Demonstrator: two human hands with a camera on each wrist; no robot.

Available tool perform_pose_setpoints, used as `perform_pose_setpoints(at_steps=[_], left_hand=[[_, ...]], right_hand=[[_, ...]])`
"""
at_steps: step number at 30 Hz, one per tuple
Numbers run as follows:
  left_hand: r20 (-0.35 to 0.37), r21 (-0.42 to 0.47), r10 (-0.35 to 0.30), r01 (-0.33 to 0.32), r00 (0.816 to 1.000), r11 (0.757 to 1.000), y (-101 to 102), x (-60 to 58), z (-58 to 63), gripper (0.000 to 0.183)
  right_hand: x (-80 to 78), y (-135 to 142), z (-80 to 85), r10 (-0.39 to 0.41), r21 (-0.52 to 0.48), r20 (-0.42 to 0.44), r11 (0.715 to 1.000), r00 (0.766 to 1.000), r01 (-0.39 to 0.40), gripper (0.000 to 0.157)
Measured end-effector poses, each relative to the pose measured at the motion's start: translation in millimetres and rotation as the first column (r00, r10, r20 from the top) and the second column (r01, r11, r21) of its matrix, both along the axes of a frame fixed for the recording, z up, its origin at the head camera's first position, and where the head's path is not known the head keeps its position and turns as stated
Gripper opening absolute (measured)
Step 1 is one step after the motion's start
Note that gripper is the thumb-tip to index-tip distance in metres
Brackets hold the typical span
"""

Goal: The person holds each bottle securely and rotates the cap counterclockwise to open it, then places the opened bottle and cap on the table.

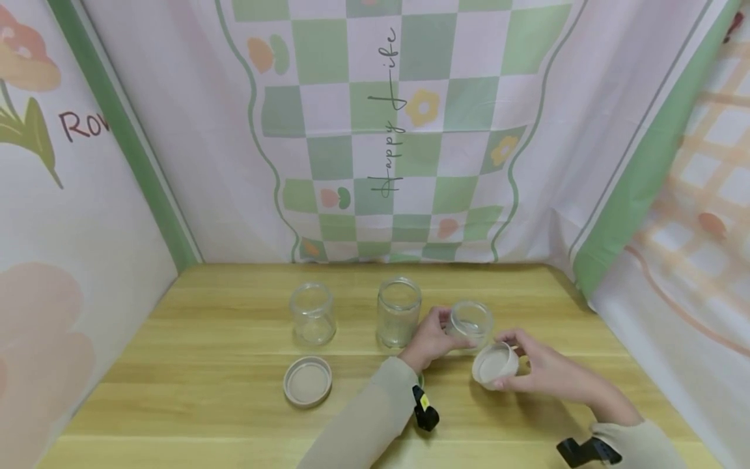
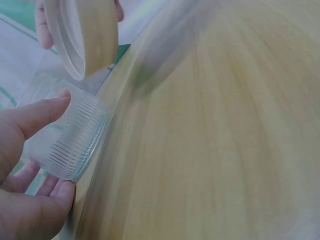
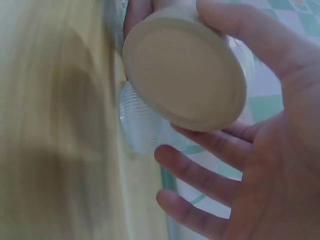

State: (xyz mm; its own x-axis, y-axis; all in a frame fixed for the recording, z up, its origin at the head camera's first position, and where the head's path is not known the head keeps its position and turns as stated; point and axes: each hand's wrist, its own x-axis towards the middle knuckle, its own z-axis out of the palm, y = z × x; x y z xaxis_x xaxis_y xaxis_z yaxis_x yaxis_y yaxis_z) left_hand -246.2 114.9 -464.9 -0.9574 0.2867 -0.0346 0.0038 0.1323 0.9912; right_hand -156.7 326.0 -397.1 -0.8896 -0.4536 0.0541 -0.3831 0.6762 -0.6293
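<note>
My left hand [image 1: 433, 339] grips a clear glass jar [image 1: 473, 319], thumb on one side and fingers on the other. In the left wrist view ribbing shows low on this jar [image 2: 75, 135], close to the tabletop. My right hand [image 1: 541, 365] pinches a beige round lid [image 1: 495, 366] by its rim, its hollow inside turned toward the head camera. The lid [image 3: 185, 75] shows its flat top in the right wrist view, with the other fingers spread below it. Lid and jar are apart, the lid nearer the person.
Two more uncovered glass jars stand on the wooden table [image 1: 222, 365]: a middle jar [image 1: 398, 312] beside my left hand and a left jar [image 1: 313, 314]. Another beige lid [image 1: 307, 382] lies hollow side up before the left jar. A patterned curtain [image 1: 375, 221] hangs behind the table.
</note>
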Motion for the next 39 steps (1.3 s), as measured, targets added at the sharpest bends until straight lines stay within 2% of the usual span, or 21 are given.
perform_pose_setpoints(at_steps=[5,15,22,27,39], left_hand=[[-0.007,-0.008,0.007,-0.007,1.0,1.0,0,-1.6,-0.7,0.067],[0.003,-0.01,0.007,-0.007,1.0,1.0,0,-2.0,-3.0,0.068],[0.004,-0.004,0.002,-0.002,1.0,1.0,0,-1.0,-1.0,0.068],[0.015,-0.012,0.006,-0.006,1.0,1.0,-1,0.1,-0.2,0.068],[0.005,-0.007,0.0,0.0,1.0,1.0,-2,0.4,-0.4,0.067]], right_hand=[[1.2,1,-8.8,0.035,-0.031,0.059,0.999,0.998,-0.034,0.073],[-0.5,2,-24.5,0.035,0.004,0.079,0.999,0.996,-0.035,0.078],[-3.8,1,-28.1,0.06,0.023,0.066,0.998,0.996,-0.061,0.083],[-5.3,-3,-30.1,0.077,0.046,0.042,0.996,0.996,-0.079,0.088],[-2.3,-12,-36.6,0.072,0.109,-0.117,0.992,0.991,-0.059,0.095]])
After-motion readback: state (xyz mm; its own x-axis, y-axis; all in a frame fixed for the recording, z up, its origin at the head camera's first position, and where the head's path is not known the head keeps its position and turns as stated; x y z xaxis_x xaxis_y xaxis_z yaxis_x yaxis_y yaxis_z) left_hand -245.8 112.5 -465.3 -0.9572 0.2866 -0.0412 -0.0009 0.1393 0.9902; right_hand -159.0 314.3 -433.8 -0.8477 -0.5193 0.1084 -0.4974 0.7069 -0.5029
